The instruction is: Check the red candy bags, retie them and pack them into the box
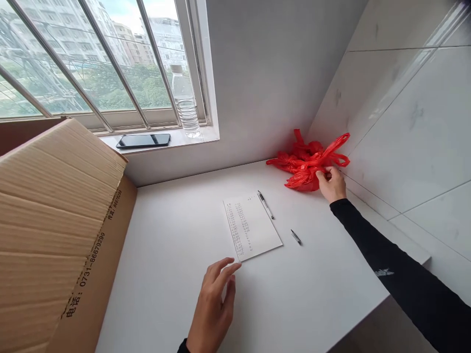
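Observation:
A crumpled red plastic bag (305,164) lies in the far right corner of the white table, against the wall. My right hand (333,185) pinches its right front edge between thumb and fingers. My left hand (217,299) hovers over the near part of the table with fingers apart and nothing in them. Just beyond its fingertips lies a sheet of paper or notepad (263,228) with columns of small handwriting. A pen (265,205) rests along the paper's right edge, and a pen cap (296,237) lies apart to its right.
At the left, a large open cardboard box (55,211) covers that side of the table (165,255). On the windowsill are a black phone (143,141) and a clear water bottle (187,108). Metal bars cross the window. Tiled wall (412,127) bounds the right side.

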The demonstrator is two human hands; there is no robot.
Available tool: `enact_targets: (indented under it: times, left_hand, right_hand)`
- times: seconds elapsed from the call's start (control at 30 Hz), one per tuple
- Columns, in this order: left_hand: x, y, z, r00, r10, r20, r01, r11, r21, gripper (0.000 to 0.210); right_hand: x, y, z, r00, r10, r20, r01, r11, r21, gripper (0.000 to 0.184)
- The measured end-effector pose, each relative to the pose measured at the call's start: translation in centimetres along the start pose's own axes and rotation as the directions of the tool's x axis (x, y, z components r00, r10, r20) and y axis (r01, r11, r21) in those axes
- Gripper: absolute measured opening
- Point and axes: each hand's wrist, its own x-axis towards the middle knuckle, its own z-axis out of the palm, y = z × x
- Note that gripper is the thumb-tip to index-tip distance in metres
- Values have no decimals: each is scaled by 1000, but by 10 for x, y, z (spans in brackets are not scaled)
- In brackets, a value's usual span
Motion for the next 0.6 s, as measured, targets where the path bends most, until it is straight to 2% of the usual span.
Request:
enact_targets:
  times: [0.13, 0.27, 0.3, 0.37, 0.43, 0.5, 0.53, 0.6]
  left_hand:
    - [-7, 2, 2, 992, -94, -85, 89, 994, -62, 30]
    - [-14, 27, 2, 974, -153, -170, 132, 983, -124, 34]
    - [-16, 35, 2, 971, -143, -189, 123, 986, -115, 36]
    - [-20, 52, 2, 970, -74, -232, 60, 996, -66, 39]
    - [-24, 62, 2, 969, 26, -244, -30, 999, -13, 40]
    - [-29, 64, 3, 970, 66, -232, -70, 997, -10, 34]
    - [-31, 62, 2, 972, 62, -226, -70, 997, -24, 29]
    - [-37, 56, 0, 972, 43, -229, -60, 996, -66, 22]
  right_hand:
    - [-49, -29, -27, 990, -108, 89, 95, 986, 140, 17]
    - [-116, -68, -51, 953, -177, 247, 112, 961, 255, 20]
    - [-134, -79, -56, 928, -198, 315, 105, 952, 289, 19]
    - [-169, -98, -61, 834, -249, 493, 58, 927, 372, 12]
    - [-200, -114, -62, 711, -286, 642, -12, 908, 418, 4]
    - [-224, -125, -61, 612, -310, 728, -75, 893, 443, 3]
    - [-233, -128, -60, 584, -323, 745, -81, 890, 450, 4]
    - [-244, -131, -58, 573, -363, 735, -31, 886, 462, 10]
